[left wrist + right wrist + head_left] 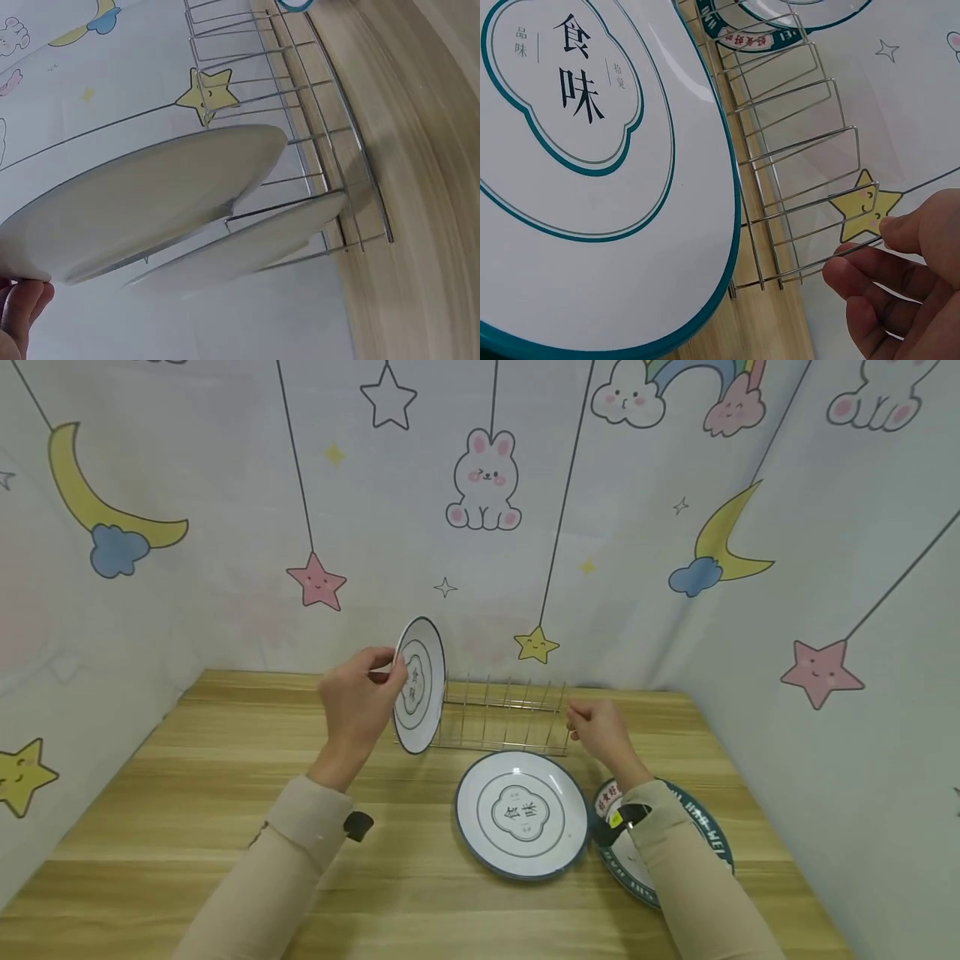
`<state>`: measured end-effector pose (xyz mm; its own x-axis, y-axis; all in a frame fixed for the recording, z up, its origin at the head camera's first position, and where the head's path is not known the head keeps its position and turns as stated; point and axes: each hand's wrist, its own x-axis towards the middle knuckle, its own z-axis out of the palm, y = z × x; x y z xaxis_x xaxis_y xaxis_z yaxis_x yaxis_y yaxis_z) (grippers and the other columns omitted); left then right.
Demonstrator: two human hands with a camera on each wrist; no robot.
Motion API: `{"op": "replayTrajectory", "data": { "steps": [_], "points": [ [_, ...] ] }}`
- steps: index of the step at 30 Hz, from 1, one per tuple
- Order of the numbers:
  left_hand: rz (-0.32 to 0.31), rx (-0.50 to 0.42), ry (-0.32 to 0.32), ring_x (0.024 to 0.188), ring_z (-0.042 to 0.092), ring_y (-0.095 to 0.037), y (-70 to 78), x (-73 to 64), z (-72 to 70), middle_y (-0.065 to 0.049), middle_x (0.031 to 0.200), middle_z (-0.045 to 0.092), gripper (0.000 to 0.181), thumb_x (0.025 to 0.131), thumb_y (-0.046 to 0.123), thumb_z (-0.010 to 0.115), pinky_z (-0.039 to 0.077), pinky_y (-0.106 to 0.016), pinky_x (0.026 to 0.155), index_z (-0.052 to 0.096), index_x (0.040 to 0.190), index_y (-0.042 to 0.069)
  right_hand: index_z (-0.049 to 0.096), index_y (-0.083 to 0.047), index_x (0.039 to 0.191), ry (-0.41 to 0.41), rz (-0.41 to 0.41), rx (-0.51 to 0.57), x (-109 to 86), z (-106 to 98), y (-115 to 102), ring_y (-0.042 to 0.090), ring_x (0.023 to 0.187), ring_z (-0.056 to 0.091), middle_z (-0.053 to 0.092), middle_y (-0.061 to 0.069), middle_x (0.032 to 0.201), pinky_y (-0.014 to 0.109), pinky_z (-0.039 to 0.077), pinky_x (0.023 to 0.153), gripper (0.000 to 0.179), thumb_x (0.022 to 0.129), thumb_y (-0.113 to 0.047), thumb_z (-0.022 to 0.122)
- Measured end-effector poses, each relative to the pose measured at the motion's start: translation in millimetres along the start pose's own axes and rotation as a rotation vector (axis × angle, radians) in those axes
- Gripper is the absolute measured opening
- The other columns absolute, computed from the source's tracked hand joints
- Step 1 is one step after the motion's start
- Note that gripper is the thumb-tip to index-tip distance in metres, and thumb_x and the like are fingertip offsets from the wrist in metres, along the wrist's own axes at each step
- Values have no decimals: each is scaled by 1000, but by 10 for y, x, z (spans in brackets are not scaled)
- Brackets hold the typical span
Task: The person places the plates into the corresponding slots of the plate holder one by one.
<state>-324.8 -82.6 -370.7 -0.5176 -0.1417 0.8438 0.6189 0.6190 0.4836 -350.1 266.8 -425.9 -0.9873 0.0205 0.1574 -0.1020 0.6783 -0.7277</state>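
My left hand [358, 697] pinches the edge of a white plate [429, 702] with a thin blue rim. It is held on edge at the left part of a wire dish rack [495, 748], its underside [142, 202] facing the left wrist camera. Beside it, another plate [247, 247] stands in the rack's end slot; the right wrist view shows its green lettered band [742, 36]. At the rack's right end, my right hand [600, 731] pinches the end wire between thumb and forefinger, other fingers curled.
A second white, blue-rimmed plate [521, 852] lies face up in front of the rack. To its right, a green-banded plate [705, 822] lies partly under my right sleeve. A printed curtain [412, 552] hangs behind the wooden table [187, 760].
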Motion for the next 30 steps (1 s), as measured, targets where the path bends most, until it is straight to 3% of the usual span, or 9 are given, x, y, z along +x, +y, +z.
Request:
{"op": "replayTrajectory", "data": {
  "steps": [6, 12, 21, 30],
  "points": [
    [-133, -7, -63, 65, 71, -20, -57, -177, 79, -10, 80, 74, 13, 86, 13, 75, 56, -25, 54, 74, 87, 1, 62, 2, 127, -15, 16, 26, -17, 30, 19, 23, 72, 68, 70, 17, 92, 34, 60, 64, 29, 100, -8, 58],
    [-189, -79, -71, 67, 71, -19, -56, -178, 86, -10, 80, 73, 18, 86, 17, 78, 48, -7, 54, 74, 88, 0, 62, 1, 129, -10, 12, 10, -2, 20, 35, 22, 73, 67, 70, 17, 93, 29, 58, 62, 30, 101, -9, 57],
    [-349, -168, -134, 75, 72, -18, -15, -139, 82, -10, 87, 74, 23, 87, 21, 78, 53, -13, 57, 76, 97, 1, 63, 1, 128, -9, 6, 23, 19, -6, 44, 25, 76, 69, 70, 17, 94, 27, 58, 62, 30, 101, -9, 57],
    [-383, -227, -166, 81, 72, -21, -19, -180, 89, -13, 93, 74, 28, 88, 21, 77, 56, -15, 64, 75, 104, -1, 64, -1, 127, -7, 32, 27, -2, 6, 52, 23, 76, 68, 70, 15, 94, 28, 57, 62, 29, 101, -10, 57]
  ]
}}
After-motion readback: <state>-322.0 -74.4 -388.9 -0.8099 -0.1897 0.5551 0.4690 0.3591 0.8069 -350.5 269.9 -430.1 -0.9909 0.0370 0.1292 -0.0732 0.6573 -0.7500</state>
